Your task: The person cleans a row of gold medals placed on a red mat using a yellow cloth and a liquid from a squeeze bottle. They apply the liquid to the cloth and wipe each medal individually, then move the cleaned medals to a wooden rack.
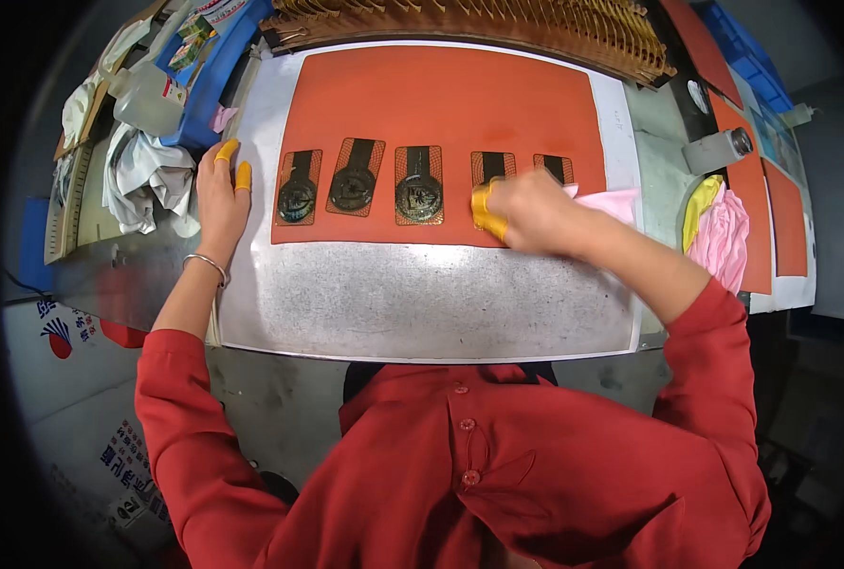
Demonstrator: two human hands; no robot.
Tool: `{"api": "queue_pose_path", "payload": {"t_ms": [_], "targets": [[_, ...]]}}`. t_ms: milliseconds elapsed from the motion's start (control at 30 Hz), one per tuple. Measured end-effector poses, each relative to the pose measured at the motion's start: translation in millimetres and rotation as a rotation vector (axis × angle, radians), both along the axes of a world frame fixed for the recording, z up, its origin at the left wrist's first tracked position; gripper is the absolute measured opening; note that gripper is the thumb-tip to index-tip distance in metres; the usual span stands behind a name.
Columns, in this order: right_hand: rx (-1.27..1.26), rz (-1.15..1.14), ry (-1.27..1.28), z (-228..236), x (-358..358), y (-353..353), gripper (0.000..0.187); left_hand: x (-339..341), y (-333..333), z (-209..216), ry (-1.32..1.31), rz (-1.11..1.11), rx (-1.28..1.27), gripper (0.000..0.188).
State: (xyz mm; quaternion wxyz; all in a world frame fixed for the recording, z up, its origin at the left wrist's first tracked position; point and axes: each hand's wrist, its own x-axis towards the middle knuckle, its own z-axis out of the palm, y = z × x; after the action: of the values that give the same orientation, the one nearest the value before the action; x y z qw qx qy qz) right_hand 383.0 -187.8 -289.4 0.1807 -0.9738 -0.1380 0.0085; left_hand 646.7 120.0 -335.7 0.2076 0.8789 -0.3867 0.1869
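Note:
Several flat rectangular plates with gold mesh edges, each bearing a dark round medallion under a dark band, lie in a row on an orange mat (422,95). Three show whole: a left plate (299,187), a tilted plate (355,177) and a middle plate (419,185). Yellow finger covers sit on both hands. Curled over the lower part of the fourth plate (490,166) is my right hand (541,213), closed, with a pink cloth (612,202) sticking out behind it. My left hand (221,201), fingers extended, rests at the work surface's left edge.
A wire-ribbed rack (479,33) stands along the back. Left are a blue tray (209,90), a translucent bottle (149,100) and white cloths (147,180). Right are a clear bottle (716,150) and a crumpled pink cloth (723,232). Bare metal (422,303) borders the near edge.

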Motion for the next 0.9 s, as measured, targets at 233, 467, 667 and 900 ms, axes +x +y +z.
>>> {"api": "queue_pose_path", "payload": {"t_ms": [233, 467, 667, 900], "targets": [[0.08, -0.053, -0.021, 7.7, -10.9, 2.9, 0.01, -1.0, -9.9, 4.7, 0.012, -0.036, 0.021, 0.031], [-0.078, -0.105, -0.02, -3.0, 39.3, 24.4, 0.007, -0.1, -6.4, 4.4, -0.017, -0.052, 0.024, 0.032], [-0.014, -0.101, -0.057, -3.6, 61.2, 24.7, 0.009, 0.0, -7.6, 2.5, -0.027, -0.047, 0.002, 0.031], [-0.01, -0.285, 0.021, 6.0, 101.1, 18.9, 0.011, 0.2, -14.0, 5.4, -0.052, -0.08, -0.03, 0.032]]}}
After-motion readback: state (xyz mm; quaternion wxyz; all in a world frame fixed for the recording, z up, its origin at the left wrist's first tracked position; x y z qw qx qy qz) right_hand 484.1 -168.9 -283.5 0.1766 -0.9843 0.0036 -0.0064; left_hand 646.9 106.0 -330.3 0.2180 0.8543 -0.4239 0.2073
